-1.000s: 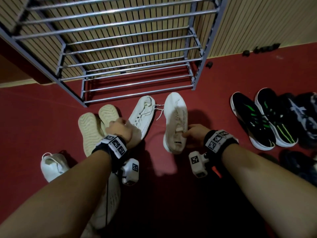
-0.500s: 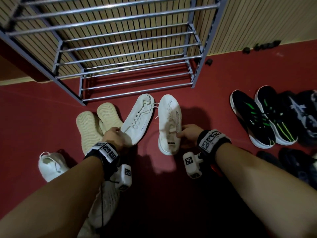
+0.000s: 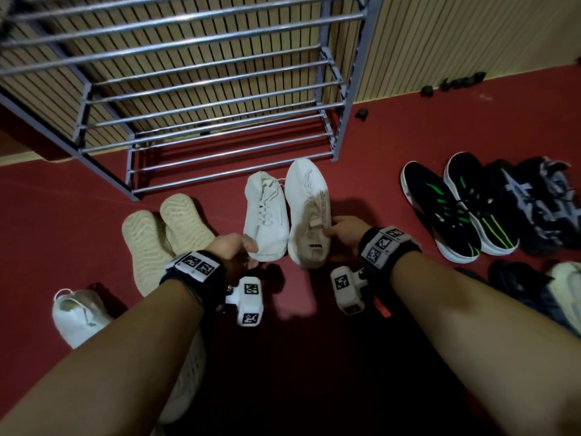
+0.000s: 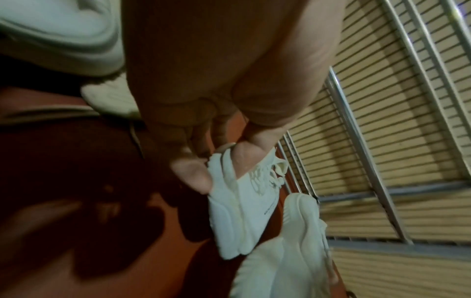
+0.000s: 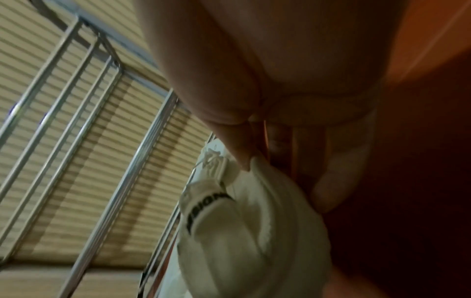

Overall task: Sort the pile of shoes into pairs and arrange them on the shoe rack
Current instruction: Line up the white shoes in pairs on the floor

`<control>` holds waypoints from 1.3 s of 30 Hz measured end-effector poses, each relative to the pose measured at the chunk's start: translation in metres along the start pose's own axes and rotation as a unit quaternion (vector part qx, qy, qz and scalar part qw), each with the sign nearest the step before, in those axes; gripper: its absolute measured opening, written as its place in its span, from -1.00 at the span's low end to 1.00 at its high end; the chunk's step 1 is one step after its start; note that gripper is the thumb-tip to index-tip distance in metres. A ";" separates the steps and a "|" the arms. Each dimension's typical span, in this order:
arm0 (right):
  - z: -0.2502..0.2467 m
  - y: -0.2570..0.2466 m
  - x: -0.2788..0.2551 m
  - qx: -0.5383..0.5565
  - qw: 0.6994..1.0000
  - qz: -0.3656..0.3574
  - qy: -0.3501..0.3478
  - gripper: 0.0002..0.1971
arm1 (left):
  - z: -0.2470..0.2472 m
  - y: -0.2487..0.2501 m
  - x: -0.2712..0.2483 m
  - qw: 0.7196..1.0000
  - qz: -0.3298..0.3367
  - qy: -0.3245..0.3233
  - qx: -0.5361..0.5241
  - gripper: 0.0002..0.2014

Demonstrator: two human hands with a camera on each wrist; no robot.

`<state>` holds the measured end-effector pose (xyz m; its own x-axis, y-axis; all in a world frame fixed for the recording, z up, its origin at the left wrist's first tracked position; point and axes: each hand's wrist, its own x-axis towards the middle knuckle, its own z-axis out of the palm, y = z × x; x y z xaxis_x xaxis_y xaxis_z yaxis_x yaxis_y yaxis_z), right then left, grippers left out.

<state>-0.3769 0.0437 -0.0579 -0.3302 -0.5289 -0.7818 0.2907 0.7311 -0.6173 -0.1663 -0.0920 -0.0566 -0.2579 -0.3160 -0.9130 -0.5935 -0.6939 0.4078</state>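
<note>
Two matching white sneakers lie side by side, toes toward the metal shoe rack [image 3: 220,99]. My left hand [image 3: 234,250] pinches the heel collar of the left white sneaker [image 3: 265,215], thumb inside the opening, as the left wrist view shows [image 4: 242,201]. My right hand [image 3: 341,231] grips the collar of the right white sneaker [image 3: 309,209] near its black-lettered heel tab [image 5: 203,203]. Both shoes sit just short of the rack's lowest rails, which hold nothing.
Two cream shoes [image 3: 166,237] lie sole-up left of my hands. A white sneaker [image 3: 78,313] sits at the near left, another under my left forearm. Black sneakers with green stripes [image 3: 452,212] and dark ones [image 3: 540,202] line the right. Red floor [image 3: 56,221] surrounds them.
The left sneaker has swung from slanting to straight and now lies parallel against the right one. Both shoes have shifted forward toward the rack.
</note>
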 end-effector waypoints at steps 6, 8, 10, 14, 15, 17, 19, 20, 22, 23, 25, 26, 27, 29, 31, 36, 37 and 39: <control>-0.055 0.008 -0.006 -0.016 0.996 -0.022 0.081 -0.78 | 0.067 -0.002 0.015 0.993 0.061 0.012 -0.103 -0.88; -0.076 0.015 -0.007 -0.036 0.993 -0.022 0.111 -0.87 | 0.093 -0.004 0.014 0.993 0.080 0.006 -0.088 -0.86; -0.098 0.022 -0.008 -0.092 0.983 -0.026 0.158 -0.82 | 0.119 -0.008 0.017 0.995 0.069 -0.003 -0.068 -0.83; -0.135 0.040 -0.005 -0.116 0.967 -0.025 0.225 -0.80 | 0.162 -0.008 0.019 0.997 0.053 -0.006 -0.058 -0.84; -0.140 0.044 -0.005 -0.099 0.965 -0.026 0.240 -0.79 | 0.170 -0.008 0.021 0.996 0.053 -0.013 -0.064 -0.83; -0.147 0.048 -0.006 -0.089 0.962 -0.026 0.257 -0.73 | 0.181 -0.011 0.026 0.996 0.051 -0.022 -0.071 -0.83; -0.151 0.051 -0.005 -0.072 0.964 -0.025 0.256 -0.68 | 0.186 -0.015 0.034 0.996 0.048 -0.017 -0.077 -0.86; -0.152 0.053 -0.003 -0.060 0.966 -0.027 0.251 -0.64 | 0.188 -0.018 0.037 0.995 0.049 -0.013 -0.085 -0.85; -0.150 0.052 0.000 -0.059 0.965 -0.028 0.252 -0.65 | 0.190 -0.021 0.040 0.994 0.062 -0.006 -0.093 -0.72; -0.147 0.050 0.002 -0.068 0.961 -0.028 0.266 -0.69 | 0.191 -0.022 0.039 0.994 0.071 -0.007 -0.089 -0.65; -0.143 0.047 0.006 -0.084 0.949 -0.027 0.304 -0.71 | 0.194 -0.025 0.041 0.994 0.089 -0.017 -0.067 -0.68; -0.142 0.046 0.008 -0.089 0.942 -0.023 0.322 -0.68 | 0.196 -0.026 0.041 0.994 0.096 -0.019 -0.048 -0.76; -0.141 0.044 0.009 -0.092 0.938 -0.017 0.334 -0.67 | 0.198 -0.026 0.040 0.994 0.103 -0.019 -0.029 -0.81; -0.143 0.045 0.013 -0.089 0.936 -0.007 0.339 -0.68 | 0.202 -0.027 0.040 0.993 0.115 -0.025 -0.001 -0.84; -0.144 0.046 0.013 -0.090 0.938 -0.003 0.334 -0.70 | 0.204 -0.028 0.040 0.993 0.107 -0.045 0.032 -0.84; -0.148 0.051 0.014 -0.071 0.943 0.000 0.326 -0.69 | 0.205 -0.029 0.041 0.988 0.094 -0.066 0.105 -0.70; -0.148 0.052 0.014 -0.064 0.945 0.001 0.322 -0.68 | 0.205 -0.029 0.041 0.984 0.104 -0.063 0.127 -0.65; -0.148 0.053 0.012 -0.050 0.947 0.002 0.317 -0.70 | 0.203 -0.029 0.043 0.976 0.120 -0.057 0.171 -0.61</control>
<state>-0.4986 0.1403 -0.0871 -0.8107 -0.1840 -0.5558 0.2178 0.7864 -0.5780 -0.3153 0.0460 -0.1088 -0.4932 -0.3556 -0.7939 -0.7199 -0.3456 0.6020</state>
